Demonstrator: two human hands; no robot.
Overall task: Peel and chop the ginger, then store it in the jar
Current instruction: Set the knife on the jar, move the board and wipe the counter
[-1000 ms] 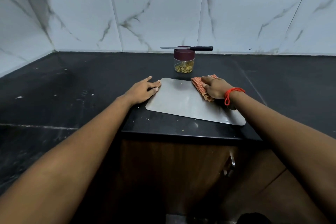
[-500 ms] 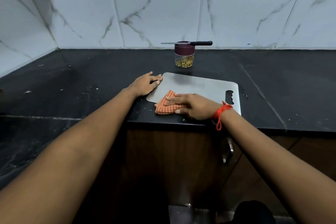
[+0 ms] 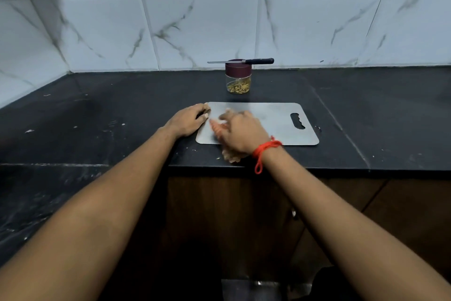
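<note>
A clear jar (image 3: 238, 80) with a maroon lid holds chopped ginger and stands at the back of the black counter. A black-handled knife (image 3: 244, 61) lies across the lid. In front of it lies a steel cutting board (image 3: 273, 120) with a handle slot at its right end. My left hand (image 3: 189, 120) rests on the board's left edge, fingertips on the far corner. My right hand (image 3: 240, 133), with a red thread at the wrist, is blurred and holds an orange checked cloth (image 3: 216, 127) against the board's front left part. Part of the cloth shows under the wrist.
The black counter (image 3: 366, 110) runs along a white marble-tiled wall (image 3: 207, 32) and turns a corner at the left. Small crumbs and specks dot the counter at the left and near the front edge. A wooden cabinet front (image 3: 244, 215) is below.
My right hand has swept the cloth from the board's far right to its front left and now moves on the left part. The left hand stays on the left edge.
</note>
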